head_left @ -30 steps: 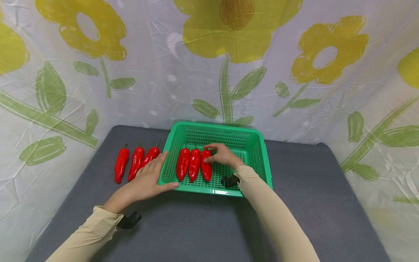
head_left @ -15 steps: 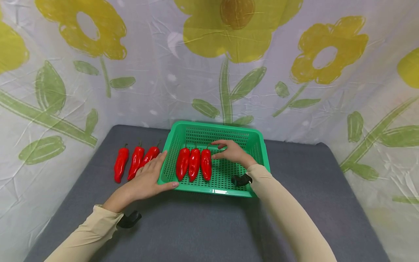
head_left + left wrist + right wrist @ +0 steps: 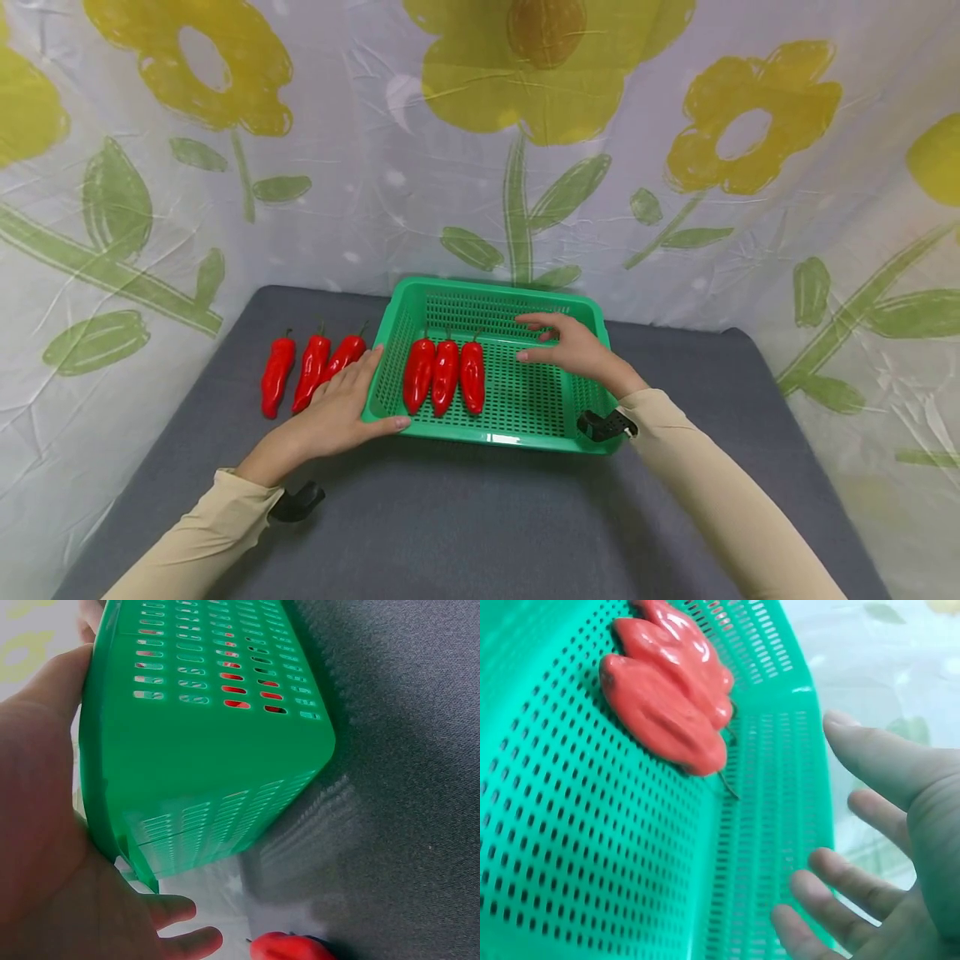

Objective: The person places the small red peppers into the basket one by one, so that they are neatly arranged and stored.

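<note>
Three red peppers (image 3: pixel 446 379) lie side by side in the left half of a green plastic basket (image 3: pixel 495 438), stems toward the back. My left hand (image 3: pixel 337 417) rests on the basket's left front corner with straight fingers and the thumb along the front rim; the left wrist view shows the palm against the rim (image 3: pixel 94 772). Over the basket's right part hovers my right hand (image 3: pixel 573 346), holding nothing, its fingers spread and slightly bent. In the right wrist view the right hand (image 3: pixel 885 877) is apart from the peppers (image 3: pixel 660 712).
Left of the basket, three more red peppers (image 3: pixel 311 371) lie on the dark grey table (image 3: pixel 465 525); the left hand partly hides the nearest. A flower-print cloth (image 3: pixel 337 167) hangs behind and at both sides of the table.
My right hand has let go of the rightmost pepper in the basket and moved to the right, away from it. The left hand and the basket have stayed put.
</note>
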{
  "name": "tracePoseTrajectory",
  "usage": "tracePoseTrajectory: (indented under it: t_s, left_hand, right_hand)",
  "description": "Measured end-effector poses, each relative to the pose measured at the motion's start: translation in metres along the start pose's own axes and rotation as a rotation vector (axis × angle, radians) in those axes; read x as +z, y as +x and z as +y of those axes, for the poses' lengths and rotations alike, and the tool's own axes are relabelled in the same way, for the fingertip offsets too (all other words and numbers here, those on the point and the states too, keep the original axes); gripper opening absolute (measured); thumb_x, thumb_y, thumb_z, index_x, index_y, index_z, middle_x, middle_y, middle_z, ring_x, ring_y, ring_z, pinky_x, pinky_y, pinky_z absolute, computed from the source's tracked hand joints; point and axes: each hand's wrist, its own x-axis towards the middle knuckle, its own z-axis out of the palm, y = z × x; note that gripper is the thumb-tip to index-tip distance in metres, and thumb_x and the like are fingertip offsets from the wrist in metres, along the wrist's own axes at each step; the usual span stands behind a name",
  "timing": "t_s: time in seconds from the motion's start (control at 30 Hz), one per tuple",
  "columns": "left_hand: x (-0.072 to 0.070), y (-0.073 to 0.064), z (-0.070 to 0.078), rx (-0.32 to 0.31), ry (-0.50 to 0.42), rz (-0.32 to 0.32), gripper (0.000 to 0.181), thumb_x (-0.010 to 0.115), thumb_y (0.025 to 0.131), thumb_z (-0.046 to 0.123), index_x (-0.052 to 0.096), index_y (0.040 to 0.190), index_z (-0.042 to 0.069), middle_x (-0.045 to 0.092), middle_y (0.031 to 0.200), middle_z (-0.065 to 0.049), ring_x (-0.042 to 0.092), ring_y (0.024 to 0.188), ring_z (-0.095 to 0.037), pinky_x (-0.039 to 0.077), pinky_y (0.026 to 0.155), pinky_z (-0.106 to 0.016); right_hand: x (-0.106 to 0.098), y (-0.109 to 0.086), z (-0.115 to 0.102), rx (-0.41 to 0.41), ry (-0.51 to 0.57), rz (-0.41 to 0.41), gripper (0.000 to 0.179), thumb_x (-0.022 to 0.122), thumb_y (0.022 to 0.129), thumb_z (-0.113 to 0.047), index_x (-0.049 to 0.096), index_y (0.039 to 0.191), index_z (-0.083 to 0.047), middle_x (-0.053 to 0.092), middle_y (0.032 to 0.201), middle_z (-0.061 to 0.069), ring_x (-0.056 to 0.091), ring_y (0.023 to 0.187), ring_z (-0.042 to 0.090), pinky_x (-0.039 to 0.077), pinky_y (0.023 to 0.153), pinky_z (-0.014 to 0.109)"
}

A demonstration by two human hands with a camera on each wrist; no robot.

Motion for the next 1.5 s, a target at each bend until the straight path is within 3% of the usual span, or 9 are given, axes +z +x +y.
tracePoseTrajectory:
  t_s: [0.2,0.43,0.73,1.1,1.5]
  left_hand:
    - [0.001,-0.001,0.002,-0.003,0.003,-0.002,0.116,0.064,0.082,0.069,0.001,0.16,0.011,0.016,0.165,-0.022,0.02,0.148,-0.05,0.02,0.109,-0.078]
    - [-0.001,-0.001,0.003,0.003,0.003,0.007,0.116,0.064,0.081,0.068,0.003,0.16,0.009,0.018,0.164,-0.023,0.022,0.146,-0.051,0.022,0.107,-0.079]
    - [0.001,-0.002,0.002,-0.011,-0.003,-0.001,0.116,0.064,0.081,0.069,0.002,0.16,0.011,0.017,0.164,-0.022,0.02,0.147,-0.05,0.021,0.108,-0.079]
    - [0.002,-0.001,0.001,-0.002,-0.02,0.02,0.115,0.067,0.08,0.066,0.005,0.16,0.011,0.017,0.164,-0.022,0.022,0.147,-0.049,0.023,0.108,-0.078]
    - [0.001,-0.001,0.001,0.002,-0.014,0.031,0.116,0.067,0.08,0.066,0.005,0.16,0.009,0.019,0.163,-0.023,0.024,0.146,-0.048,0.025,0.108,-0.077]
  right_hand:
    - [-0.016,-0.028,0.008,-0.065,-0.034,0.084,0.067,0.071,0.09,-0.039,0.045,0.149,-0.02,0.04,0.152,0.009,0.044,0.132,0.036,0.045,0.1,0.052]
    - [-0.028,-0.054,0.022,-0.061,-0.062,0.21,0.073,0.073,0.088,-0.041,0.039,0.152,-0.029,0.029,0.159,0.01,0.027,0.146,0.037,0.034,0.109,0.064]
    - [-0.019,-0.085,0.045,-0.053,-0.064,0.235,0.095,0.076,0.086,-0.037,0.015,0.159,-0.036,0.002,0.168,0.011,0.001,0.152,0.047,0.024,0.102,0.079]
    - [0.006,-0.113,0.072,-0.045,-0.022,0.25,0.108,0.079,0.082,-0.034,0.004,0.16,-0.032,-0.003,0.168,0.015,-0.001,0.149,0.055,0.021,0.096,0.084]
    - [0.029,-0.124,0.09,-0.029,0.027,0.229,0.112,0.08,0.081,-0.039,0.001,0.16,-0.029,-0.002,0.167,0.02,0.003,0.148,0.057,0.024,0.096,0.085]
